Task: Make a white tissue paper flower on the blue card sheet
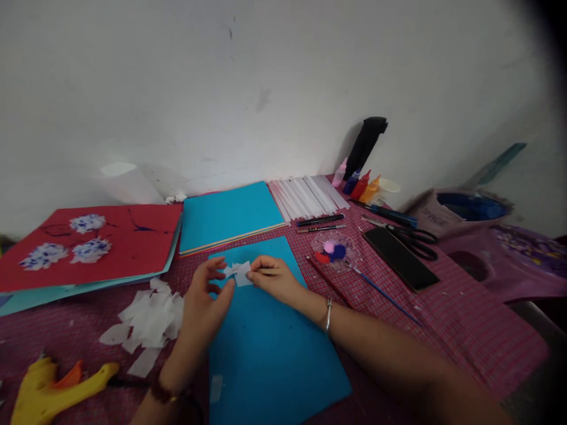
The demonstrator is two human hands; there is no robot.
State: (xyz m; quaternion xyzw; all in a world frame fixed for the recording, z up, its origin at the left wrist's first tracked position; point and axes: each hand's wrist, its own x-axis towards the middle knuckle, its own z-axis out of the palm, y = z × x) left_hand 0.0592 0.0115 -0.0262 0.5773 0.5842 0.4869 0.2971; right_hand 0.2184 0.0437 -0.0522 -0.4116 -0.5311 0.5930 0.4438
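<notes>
Over the top part of a blue sheet of paper (pixel 274 348), my right hand (pixel 277 280) pinches a small white piece of paper (pixel 243 274). A thin pale wooden stick (pixel 270 271) is also in its fingers. Just left of it, my left hand (pixel 207 298) has its fingers curved and spread, with a gap between thumb and forefinger. Small white scraps show between the two hands; whether the left fingertips touch them I cannot tell. Loose white paper pieces (pixel 153 316) lie heaped beside my left wrist.
A yellow glue gun (pixel 48 389) lies front left, below a red sheet (pixel 133 248) with paper flowers. Behind are another blue sheet (pixel 230 212) and white strips (pixel 305 198). To the right are a paint palette (pixel 332 251), brushes, a phone (pixel 398 258), scissors (pixel 414 239) and paint bottles (pixel 359 186).
</notes>
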